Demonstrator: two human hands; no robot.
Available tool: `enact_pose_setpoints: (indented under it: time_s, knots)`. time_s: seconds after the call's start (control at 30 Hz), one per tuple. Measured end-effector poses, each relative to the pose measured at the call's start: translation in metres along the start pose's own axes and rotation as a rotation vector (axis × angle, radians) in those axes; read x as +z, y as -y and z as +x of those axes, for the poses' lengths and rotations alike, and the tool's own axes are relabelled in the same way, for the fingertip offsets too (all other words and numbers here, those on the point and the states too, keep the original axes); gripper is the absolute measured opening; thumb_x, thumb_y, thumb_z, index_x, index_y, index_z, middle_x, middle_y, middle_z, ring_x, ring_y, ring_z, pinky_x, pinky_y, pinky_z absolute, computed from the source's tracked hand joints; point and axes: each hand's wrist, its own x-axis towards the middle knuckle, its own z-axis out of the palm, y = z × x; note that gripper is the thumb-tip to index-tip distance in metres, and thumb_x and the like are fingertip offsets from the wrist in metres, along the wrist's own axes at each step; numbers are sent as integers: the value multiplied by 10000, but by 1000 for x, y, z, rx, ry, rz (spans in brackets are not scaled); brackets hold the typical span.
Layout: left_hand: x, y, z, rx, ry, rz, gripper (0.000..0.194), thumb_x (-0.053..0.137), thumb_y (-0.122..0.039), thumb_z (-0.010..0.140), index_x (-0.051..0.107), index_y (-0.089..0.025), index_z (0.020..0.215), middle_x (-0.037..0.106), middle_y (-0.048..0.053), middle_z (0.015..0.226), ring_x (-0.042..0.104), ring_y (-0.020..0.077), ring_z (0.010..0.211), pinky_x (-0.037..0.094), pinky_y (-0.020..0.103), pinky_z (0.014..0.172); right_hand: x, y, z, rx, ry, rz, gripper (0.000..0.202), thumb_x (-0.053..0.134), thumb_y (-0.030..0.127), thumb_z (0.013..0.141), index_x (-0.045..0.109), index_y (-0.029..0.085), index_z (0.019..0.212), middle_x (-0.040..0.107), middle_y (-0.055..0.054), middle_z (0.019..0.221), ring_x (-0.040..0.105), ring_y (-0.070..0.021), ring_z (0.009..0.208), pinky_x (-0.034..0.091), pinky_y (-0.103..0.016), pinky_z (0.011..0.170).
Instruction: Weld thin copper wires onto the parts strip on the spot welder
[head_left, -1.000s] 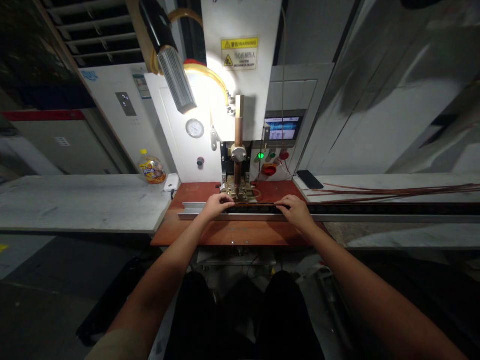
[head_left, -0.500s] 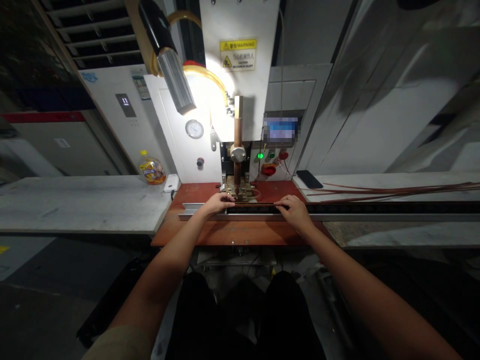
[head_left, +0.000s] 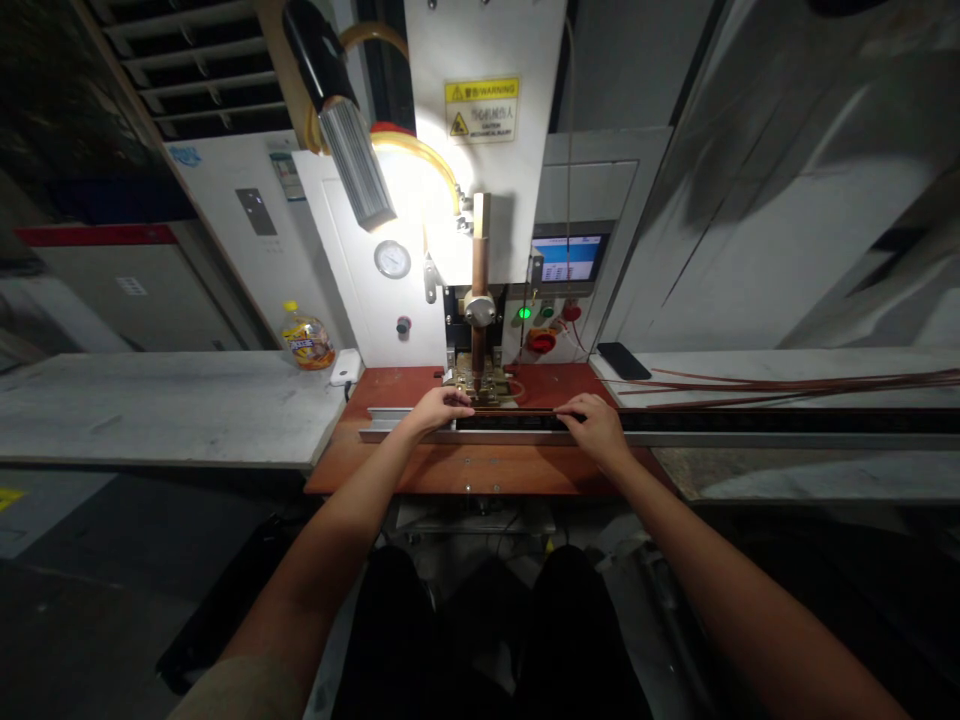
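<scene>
A thin copper-coloured strip runs left to right just in front of the welding machine's copper electrode. My left hand pinches the strip near its left end, close beside the electrode tip. Further right, the fingertips of my right hand are closed on the same strip. Beneath it lies a long metal channel, fixed along a reddish-brown board. Where the strip meets the small fixture under the electrode is too small to make out.
Several copper-coloured strips lie on the right bench, near a black phone. To the left stand a yellow-capped bottle and a white box. A bright lamp hangs over the machine, whose control screen is lit.
The whole view has shifted slightly to the right. Both hands keep their pinch on the strip, with little visible movement relative to the machine.
</scene>
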Motion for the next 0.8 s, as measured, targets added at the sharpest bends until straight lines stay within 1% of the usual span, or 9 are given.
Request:
enact_pose_setpoints:
  time_s: [0.13, 0.27, 0.43, 0.57, 0.7, 0.8]
  knots:
    - [-1, 5, -1, 36, 33, 43, 363, 730, -469, 693, 710, -151, 867, 710, 73, 951, 638, 206, 908, 488, 316, 822, -1, 0, -1, -12, 2, 6, 202, 558, 266, 834, 749, 233, 775, 663, -68, 795, 585, -219, 810, 462, -371, 764]
    - [-3, 9, -2, 17, 51, 9, 394, 667, -513, 748, 708, -167, 931, 711, 65, 951, 640, 189, 902, 489, 304, 826, 0, -1, -1, -12, -7, -4, 197, 562, 257, 828, 748, 238, 767, 662, -63, 791, 583, -215, 807, 465, -362, 758]
    - [-6, 11, -3, 67, 53, -19, 320, 729, -425, 707, 711, -177, 909, 703, 81, 1016, 635, 192, 945, 479, 318, 870, 1, 0, 0, -12, -1, -25, 191, 565, 246, 827, 744, 231, 761, 662, -64, 793, 581, -213, 799, 465, -360, 753]
    - [-5, 12, -2, 72, 45, -13, 289, 727, -390, 707, 713, -173, 898, 706, 85, 1005, 638, 201, 940, 479, 339, 873, 0, 0, -1, -17, 1, -31, 196, 561, 249, 832, 746, 232, 769, 660, -66, 798, 581, -216, 803, 463, -366, 758]
    - [-3, 11, 0, 67, 36, 16, 303, 738, -381, 688, 715, -159, 893, 704, 93, 1014, 633, 215, 956, 480, 342, 864, -1, 0, -3, -30, 8, -28, 200, 557, 258, 841, 748, 231, 789, 651, -69, 806, 573, -217, 812, 456, -364, 762]
    - [-2, 11, 1, 59, 37, 34, 323, 744, -370, 680, 708, -147, 911, 703, 94, 1004, 634, 211, 935, 478, 343, 864, -1, -2, -4, -35, 25, -60, 208, 549, 256, 848, 749, 227, 799, 626, -71, 776, 557, -214, 789, 439, -356, 742]
